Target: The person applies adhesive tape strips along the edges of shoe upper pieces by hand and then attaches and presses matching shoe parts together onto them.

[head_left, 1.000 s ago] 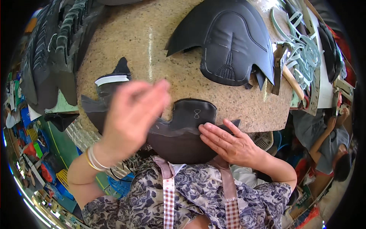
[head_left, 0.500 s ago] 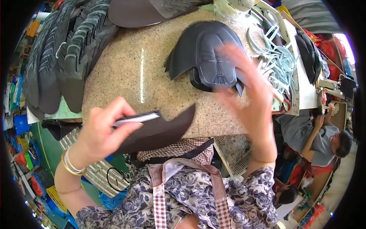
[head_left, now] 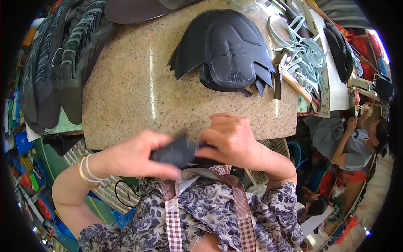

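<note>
Close to my body, at the near edge of the stone tabletop (head_left: 126,101), a dark leather-like piece (head_left: 178,152) is bent between my two hands. My left hand (head_left: 132,156), smeared by motion, pinches it between thumb and fingers. Curled fingers of my right hand (head_left: 230,139) grip its other end, and most of that end is hidden by the hand. Farther out lies a pile of black shoe uppers (head_left: 228,46), the top one stitched, with flared pointed sides.
Rows of dark cut pieces (head_left: 71,75) stand at the left. On the right are tangled pale blue strips (head_left: 306,59) and a wooden-handled tool (head_left: 297,86). Beyond, a person in grey (head_left: 336,136) sits working. A larger dark sheet (head_left: 138,10) lies at the far edge.
My right hand has come down from beside the pile to the dark piece. Both hands now hold it near my body, and it has been lifted and bent.
</note>
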Tool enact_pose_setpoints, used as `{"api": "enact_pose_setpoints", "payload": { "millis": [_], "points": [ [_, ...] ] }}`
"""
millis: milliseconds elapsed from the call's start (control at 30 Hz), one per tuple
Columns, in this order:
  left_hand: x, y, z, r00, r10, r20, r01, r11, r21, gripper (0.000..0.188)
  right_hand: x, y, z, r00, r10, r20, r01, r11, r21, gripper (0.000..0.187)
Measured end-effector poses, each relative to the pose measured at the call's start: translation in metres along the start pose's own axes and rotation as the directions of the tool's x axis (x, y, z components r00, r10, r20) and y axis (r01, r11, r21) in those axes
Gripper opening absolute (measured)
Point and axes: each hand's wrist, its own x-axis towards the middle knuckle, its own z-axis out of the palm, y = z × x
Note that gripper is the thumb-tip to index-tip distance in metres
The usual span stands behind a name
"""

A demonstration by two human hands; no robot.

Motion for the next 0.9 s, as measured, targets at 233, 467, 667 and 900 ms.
{"api": "enact_pose_setpoints", "payload": {
  "millis": [233,467,667,900],
  "points": [
    [0.04,-0.029,-0.008,0.561,0.821,-0.104,-0.171,0.238,0.956,0.029,-0.017,-0.014,0.025,0.93,0.357,-0.081,-0.366,0.909,-0.2,0.023],
    [0.055,-0.037,-0.006,0.602,0.794,-0.091,-0.141,0.218,0.966,0.033,-0.009,0.019,0.034,0.933,0.077,-0.351,-0.162,0.962,-0.219,0.054],
    [0.055,-0.05,-0.021,0.615,0.748,-0.25,-0.2,0.454,0.868,0.029,-0.007,0.024,0.03,0.945,0.041,-0.323,-0.1,0.98,-0.17,0.048],
    [0.035,-0.039,-0.016,0.782,0.621,-0.053,-0.083,0.189,0.978,0.042,-0.015,0.013,0.01,0.998,-0.06,-0.027,0.042,0.897,-0.44,0.043]
  ]
}}
